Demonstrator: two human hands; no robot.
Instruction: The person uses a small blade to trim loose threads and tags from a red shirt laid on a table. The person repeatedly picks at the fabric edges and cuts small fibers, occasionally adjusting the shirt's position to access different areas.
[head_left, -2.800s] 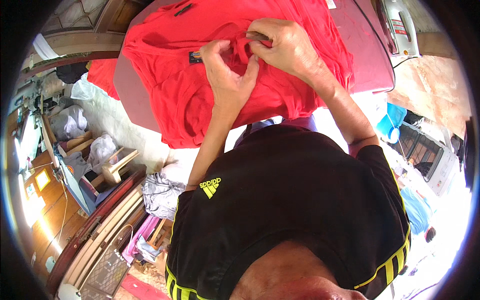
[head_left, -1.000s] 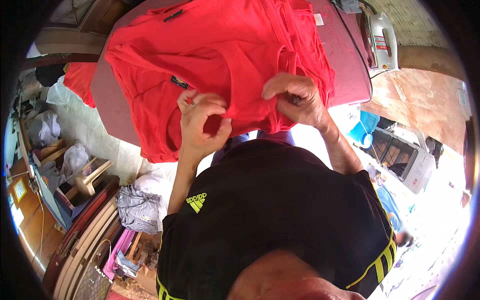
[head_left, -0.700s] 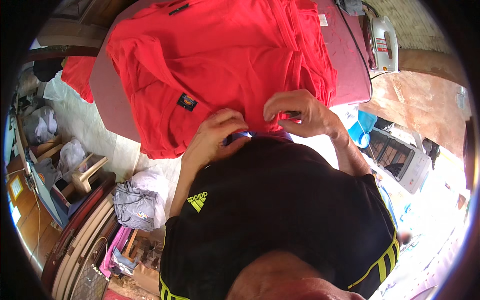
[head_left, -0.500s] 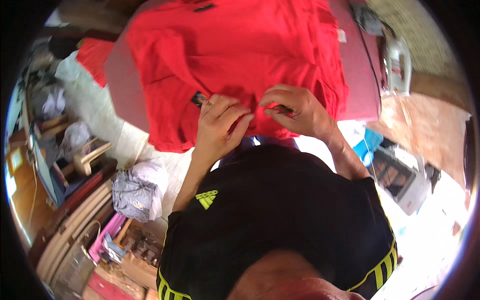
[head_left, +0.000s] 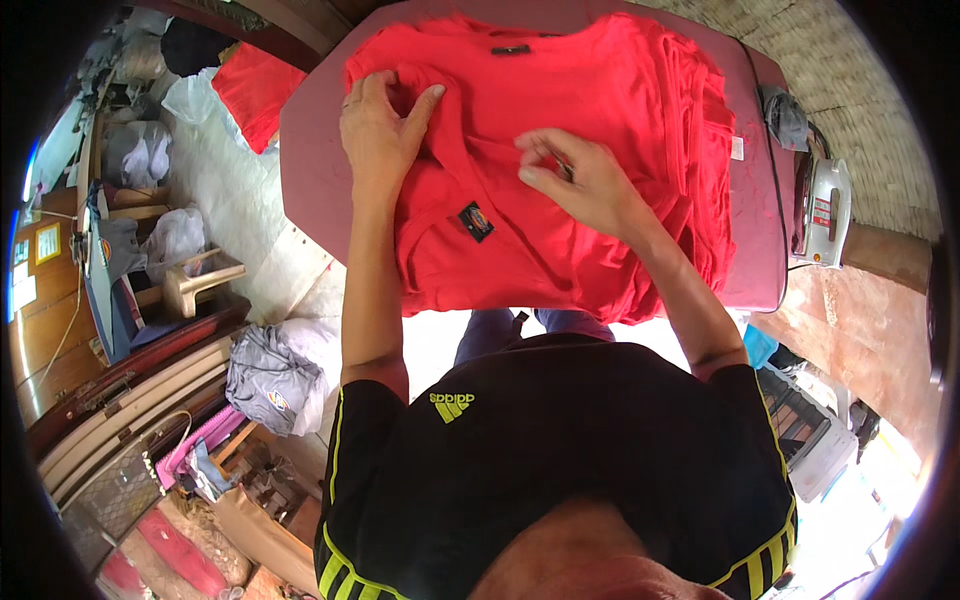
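Red cloth accounts for most of what is on the work surface. Starting at the far left: a wooden stool (head_left: 195, 283) stands on the pale floor among plastic bags, with a grey garment (head_left: 268, 378) heaped nearer the person. A second folded red piece (head_left: 255, 90) lies on the floor just beyond the table's left corner.

The pink padded table (head_left: 315, 170) carries a red shirt (head_left: 580, 100), spread flat with its collar label at the far edge and a small dark badge facing up near the middle of the lower fold. The shirt covers most of the table top and overhangs its near edge towards the person.

The left hand (head_left: 378, 135) rests on the shirt's left portion, fingers partly curled and thumb spread, gripping a raised fold of the fabric between thumb and fingers. The right hand (head_left: 578, 180) lies on the shirt's centre, just right of the badge, fingertips drawn together in a pinch on the cloth; whether it holds anything besides fabric cannot be determined. The two hands are apart, with a creased band of fabric between them.

At the right, the shirt's edges are stacked in layers. Beyond them, at the table's right rim, a white electric iron (head_left: 822, 212) stands on end, with a crumpled grey rag (head_left: 786, 115) near it.
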